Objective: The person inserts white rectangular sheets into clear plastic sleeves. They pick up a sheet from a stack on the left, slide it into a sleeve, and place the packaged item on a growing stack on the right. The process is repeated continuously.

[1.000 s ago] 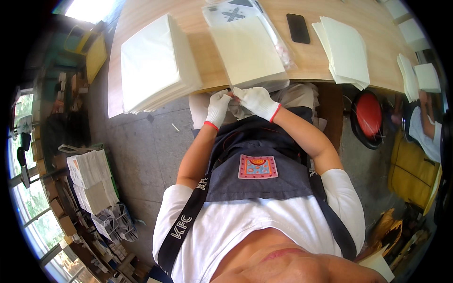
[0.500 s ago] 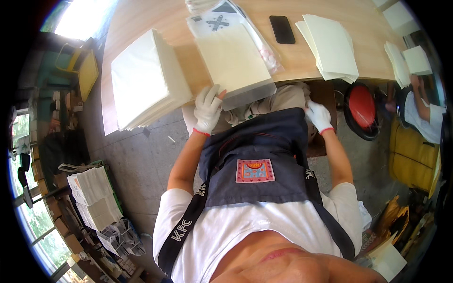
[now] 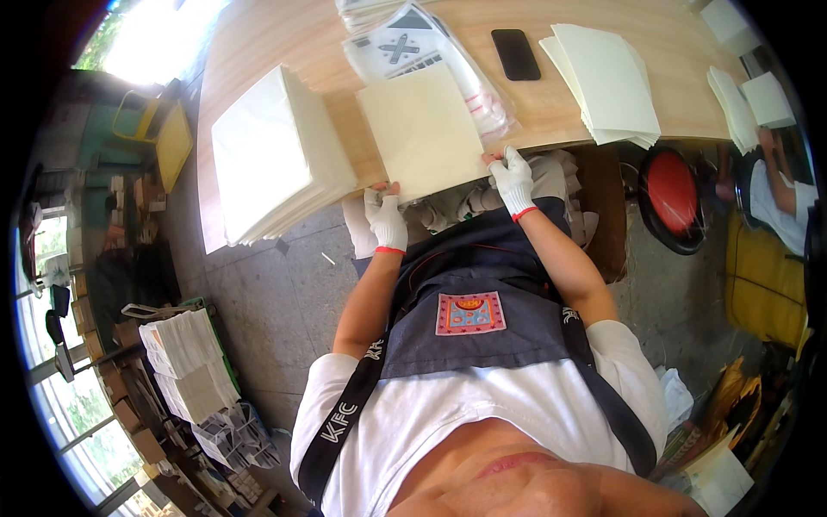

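A cream-coloured rectangular sheet or thin stack of paper [image 3: 424, 129] lies at the table's near edge, partly over a clear plastic bag with grey printing [image 3: 401, 47]. My left hand [image 3: 385, 221], in a white knit glove with bare fingertips, pinches its near left corner. At the near right corner my right hand [image 3: 512, 183], gloved the same way, grips the edge with the thumb on top. The fingers beneath are hidden. A tall stack of white sheets [image 3: 263, 151] stands left of my left hand.
Beyond the right hand are a fanned pile of cream sheets [image 3: 605, 82] and a black phone [image 3: 515, 54]. A round red stool [image 3: 674, 191] stands by the table's right side. Another person's arm [image 3: 769, 177] is at far right, near more paper. Bundled paper [image 3: 185, 358] stands lower left.
My right hand has come up from beside my lap to the sheet's right corner. The sheet has shifted nearer, and the clear strip of plastic along its near edge no longer shows.
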Available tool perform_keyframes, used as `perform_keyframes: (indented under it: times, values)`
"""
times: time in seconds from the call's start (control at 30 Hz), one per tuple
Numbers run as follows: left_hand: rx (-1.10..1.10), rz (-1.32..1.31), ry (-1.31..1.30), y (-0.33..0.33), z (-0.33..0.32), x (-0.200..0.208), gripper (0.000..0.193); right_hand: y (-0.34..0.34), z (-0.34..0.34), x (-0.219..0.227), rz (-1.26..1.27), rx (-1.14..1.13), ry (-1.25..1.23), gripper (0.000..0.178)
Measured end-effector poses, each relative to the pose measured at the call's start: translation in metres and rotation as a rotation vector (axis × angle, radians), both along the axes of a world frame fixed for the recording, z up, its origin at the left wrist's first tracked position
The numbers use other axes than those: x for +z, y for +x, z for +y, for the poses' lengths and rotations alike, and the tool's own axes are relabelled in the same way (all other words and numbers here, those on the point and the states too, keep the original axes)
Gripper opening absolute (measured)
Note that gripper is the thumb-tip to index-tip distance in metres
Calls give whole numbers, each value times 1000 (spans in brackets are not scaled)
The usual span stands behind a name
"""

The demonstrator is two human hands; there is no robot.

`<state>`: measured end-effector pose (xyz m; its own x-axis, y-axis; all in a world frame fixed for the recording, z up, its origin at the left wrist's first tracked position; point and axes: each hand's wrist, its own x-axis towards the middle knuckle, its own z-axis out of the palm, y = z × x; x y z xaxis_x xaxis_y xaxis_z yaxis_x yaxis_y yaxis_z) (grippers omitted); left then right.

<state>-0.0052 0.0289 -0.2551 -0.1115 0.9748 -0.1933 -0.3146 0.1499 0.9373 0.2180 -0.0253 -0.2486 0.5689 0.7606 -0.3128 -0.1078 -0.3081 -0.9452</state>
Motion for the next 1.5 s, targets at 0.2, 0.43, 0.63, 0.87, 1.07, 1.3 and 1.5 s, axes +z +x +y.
perform_keyframes:
  times: [0.2,0.43,0.63,0.87,1.07,1.3,1.5]
  values:
    - [-304,2,-257,-17,3,44,26,18,-13,6,-202,85,-98,37]
    - [-197,686,455,-46,-5,177,12,-27,9,43,607,436,253,19]
    - [196,887,483,-137,33,239,28,-118,105,141,290,681,465,24]
    - [125,939,180,-203,59,188,47,-155,122,163,195,809,172,29]
    - [214,17,347,-242,44,82,33,-69,67,122,503,500,314,24]
    - [306,211,-5,-187,-26,-30,32,110,-39,57,233,-416,215,18]
    - [-178,726,250,-97,-17,-9,20,215,-50,37,446,-429,73,29]
